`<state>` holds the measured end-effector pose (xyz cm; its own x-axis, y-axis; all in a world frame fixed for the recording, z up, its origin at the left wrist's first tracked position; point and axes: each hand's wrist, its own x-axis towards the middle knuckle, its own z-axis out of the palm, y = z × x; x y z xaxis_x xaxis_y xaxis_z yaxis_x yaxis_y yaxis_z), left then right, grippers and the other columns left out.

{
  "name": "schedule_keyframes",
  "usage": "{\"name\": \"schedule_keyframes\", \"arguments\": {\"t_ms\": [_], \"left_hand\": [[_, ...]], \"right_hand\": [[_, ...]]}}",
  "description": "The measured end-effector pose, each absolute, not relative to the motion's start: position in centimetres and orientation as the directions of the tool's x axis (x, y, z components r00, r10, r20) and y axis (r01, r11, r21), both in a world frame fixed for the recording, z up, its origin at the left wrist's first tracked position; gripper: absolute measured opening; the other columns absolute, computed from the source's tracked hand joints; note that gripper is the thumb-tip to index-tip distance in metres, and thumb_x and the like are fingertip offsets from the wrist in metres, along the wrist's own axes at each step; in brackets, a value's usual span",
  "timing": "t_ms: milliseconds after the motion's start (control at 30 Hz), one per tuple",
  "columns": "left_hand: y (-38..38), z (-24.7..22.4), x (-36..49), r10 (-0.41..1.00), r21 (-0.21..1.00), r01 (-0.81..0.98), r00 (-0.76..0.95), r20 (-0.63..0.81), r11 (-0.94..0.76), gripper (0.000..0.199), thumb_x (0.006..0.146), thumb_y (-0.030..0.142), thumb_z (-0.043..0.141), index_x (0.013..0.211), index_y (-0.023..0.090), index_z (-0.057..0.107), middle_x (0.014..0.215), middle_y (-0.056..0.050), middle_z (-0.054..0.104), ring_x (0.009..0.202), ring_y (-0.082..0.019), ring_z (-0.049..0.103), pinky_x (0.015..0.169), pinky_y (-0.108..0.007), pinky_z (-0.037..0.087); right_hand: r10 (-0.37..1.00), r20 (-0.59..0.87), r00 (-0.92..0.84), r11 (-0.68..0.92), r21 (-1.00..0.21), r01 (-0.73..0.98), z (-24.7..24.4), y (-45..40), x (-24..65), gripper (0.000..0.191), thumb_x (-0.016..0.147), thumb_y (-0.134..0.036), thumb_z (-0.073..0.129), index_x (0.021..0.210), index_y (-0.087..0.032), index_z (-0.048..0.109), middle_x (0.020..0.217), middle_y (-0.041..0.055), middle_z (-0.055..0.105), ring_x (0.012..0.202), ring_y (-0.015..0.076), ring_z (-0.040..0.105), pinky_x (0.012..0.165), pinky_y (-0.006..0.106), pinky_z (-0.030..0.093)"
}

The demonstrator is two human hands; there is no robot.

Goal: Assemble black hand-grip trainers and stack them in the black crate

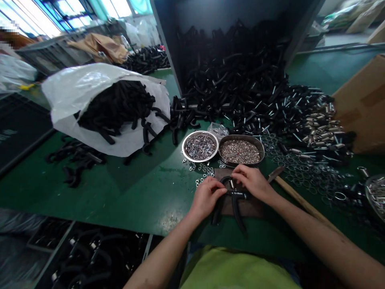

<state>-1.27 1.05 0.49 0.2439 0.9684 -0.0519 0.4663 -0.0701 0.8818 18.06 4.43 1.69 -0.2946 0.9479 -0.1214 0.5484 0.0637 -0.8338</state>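
A black two-legged hand grip with a small metal spring near its top lies over a brown plate in front of me. From the left, my left hand pinches the black grip near its crossing part. My right hand is at the top of the spring, thumb and fingers pressed together; what they hold is too small to make out. Behind my hands stand a round bowl of small metal parts and an oval tin of tiny rivet-like pieces.
A white sack spills black handles at the left. Black parts pile up in a large dark bin behind. Springs and metal rings lie at the right, near a cardboard box and a wooden stick.
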Motion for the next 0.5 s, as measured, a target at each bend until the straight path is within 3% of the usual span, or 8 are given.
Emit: {"name": "schedule_keyframes", "arguments": {"t_ms": [167,500], "left_hand": [[0.8,-0.3,0.1,0.965,0.775,0.603,0.26,0.035,-0.191,0.004,0.083,0.019,0.058,0.079,0.018,0.061,0.083,-0.001,0.057,0.084,-0.016,0.054,0.075,-0.028,0.042],[0.2,-2.0,0.3,0.893,0.562,0.697,0.394,0.218,-0.445,0.01,0.087,0.02,0.051,0.085,0.018,0.061,0.085,-0.004,0.056,0.082,-0.017,0.053,0.07,-0.027,0.042]], "right_hand": [[0.964,-0.025,-0.265,0.183,-0.664,0.725,0.0,5.0,17.4,0.02,0.089,-0.031,0.046,0.08,-0.018,0.058,0.081,0.0027,0.066,0.077,0.0153,0.059,0.069,0.026,0.041],[0.92,0.028,-0.391,0.36,-0.454,0.815,-0.3,3.9,16.9,0.023,0.094,-0.029,0.039,0.086,-0.017,0.058,0.089,0.007,0.062,0.083,0.0178,0.057,0.067,0.026,0.036]]}}
